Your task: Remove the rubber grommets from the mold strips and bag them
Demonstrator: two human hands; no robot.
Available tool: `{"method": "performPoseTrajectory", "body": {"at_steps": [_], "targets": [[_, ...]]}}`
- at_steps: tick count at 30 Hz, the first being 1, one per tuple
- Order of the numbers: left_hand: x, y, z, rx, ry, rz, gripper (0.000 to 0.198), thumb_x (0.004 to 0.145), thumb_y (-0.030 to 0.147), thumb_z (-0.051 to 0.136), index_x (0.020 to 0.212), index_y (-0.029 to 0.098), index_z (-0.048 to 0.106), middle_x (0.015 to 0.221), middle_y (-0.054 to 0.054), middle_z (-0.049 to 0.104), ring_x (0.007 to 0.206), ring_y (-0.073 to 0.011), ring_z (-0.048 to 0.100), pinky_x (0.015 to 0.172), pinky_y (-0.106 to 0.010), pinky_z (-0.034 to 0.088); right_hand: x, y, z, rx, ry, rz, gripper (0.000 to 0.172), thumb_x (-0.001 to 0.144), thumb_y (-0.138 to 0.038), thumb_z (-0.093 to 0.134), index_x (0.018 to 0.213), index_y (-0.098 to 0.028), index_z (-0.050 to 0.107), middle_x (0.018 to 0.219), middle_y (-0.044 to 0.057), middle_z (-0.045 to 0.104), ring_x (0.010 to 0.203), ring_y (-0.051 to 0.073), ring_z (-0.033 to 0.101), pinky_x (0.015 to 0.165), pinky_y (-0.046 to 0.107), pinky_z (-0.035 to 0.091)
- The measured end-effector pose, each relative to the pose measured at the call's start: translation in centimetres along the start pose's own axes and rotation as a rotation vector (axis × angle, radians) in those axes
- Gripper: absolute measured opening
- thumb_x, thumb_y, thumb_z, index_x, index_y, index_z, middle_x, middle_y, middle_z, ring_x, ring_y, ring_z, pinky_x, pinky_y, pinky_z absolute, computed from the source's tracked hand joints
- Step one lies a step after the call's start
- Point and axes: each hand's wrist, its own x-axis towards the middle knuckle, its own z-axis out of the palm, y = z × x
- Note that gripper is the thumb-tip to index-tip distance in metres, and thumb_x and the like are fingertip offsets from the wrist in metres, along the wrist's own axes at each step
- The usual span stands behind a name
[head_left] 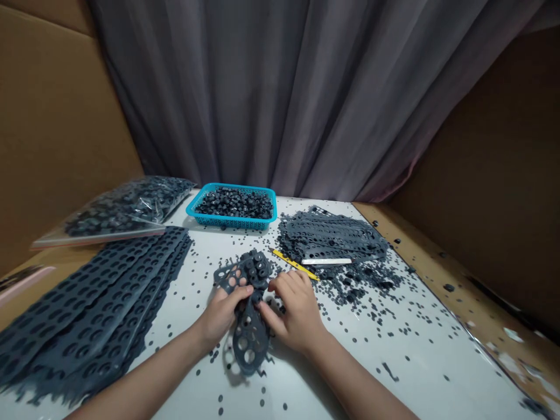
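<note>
We see a dark grey rubber strip (247,335) patterned with rows of round holes. The stacked strips (83,309) on the left share that slate colour, their rows of crescent-shaped openings showing darker. A turquoise plastic basket (231,220) has a lattice of small slots along its wall and holds near-black rubber pieces (234,203). Only 2 bright marks break the grey pile on the right: a yellow strip (295,264) and a white bar (326,261). The white tabletop (406,344) is speckled with dark grey dots. Behind, a mauve-grey curtain (280,87) falls in darker vertical stripes of shadow.
</note>
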Motion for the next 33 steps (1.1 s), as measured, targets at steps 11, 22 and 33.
{"method": "performPoseTrajectory", "body": {"at_steps": [11,22,33], "targets": [[-0.1,0.0,-1.2,0.123,-0.158,0.032,0.036,0.063,0.025,0.07,0.098,0.019,0.063,0.097,-0.002,0.066,0.103,-0.0233,0.057,0.085,-0.028,0.046,-0.1,-0.2,0.4,0.028,-0.169,0.002,0.019,0.081,-0.027,0.044,0.064,-0.018,0.04,0.062,0.001,0.049,0.061,0.015,0.04,0.066,0.031,0.026],[-0.6,1.3,0.0,0.294,-0.343,0.05,0.038,0.074,0.029,0.069,0.108,0.018,0.057,0.11,-0.008,0.064,0.105,-0.0224,0.057,0.084,-0.028,0.046,0.0,0.0,0.6,0.619,-0.254,0.179,0.03,0.079,-0.023,0.044,0.055,-0.02,0.025,0.051,-0.005,0.027,0.051,0.01,0.032,0.054,0.024,0.027],[-0.3,1.4,-0.8,0.598,-0.288,0.402,0.036,0.076,0.028,0.066,0.111,0.021,0.06,0.109,-0.006,0.064,0.108,-0.0249,0.054,0.097,-0.034,0.038,0.1,-0.1,-0.2,0.237,-0.066,0.107,0.011,0.072,-0.026,0.05,0.072,-0.019,0.041,0.069,0.001,0.045,0.068,0.016,0.041,0.064,0.029,0.03]]}}
